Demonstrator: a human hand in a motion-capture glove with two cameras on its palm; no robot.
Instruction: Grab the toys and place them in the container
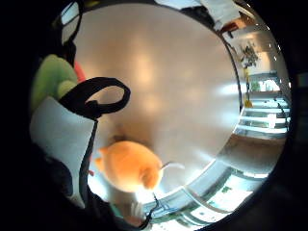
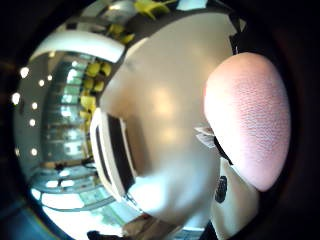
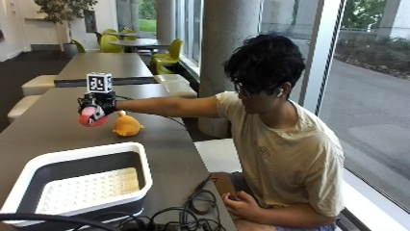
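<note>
Above the far table (image 3: 38,134), the gloved right hand (image 3: 97,107) grips a pink-red plush toy (image 3: 92,117), soft and light; the orange plush (image 3: 127,126) awaits beside it, the container (image 3: 77,156) near.

The person (image 3: 282,144) wears a pale yellow short-sleeved T-shirt and a black glove (image 3: 96,107) on the right grip

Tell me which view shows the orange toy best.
The little finger side palm view: the orange toy lies whole and close on the table. The outside view shows it small, beside the gloved right hand. The thumb side view misses it.
</note>
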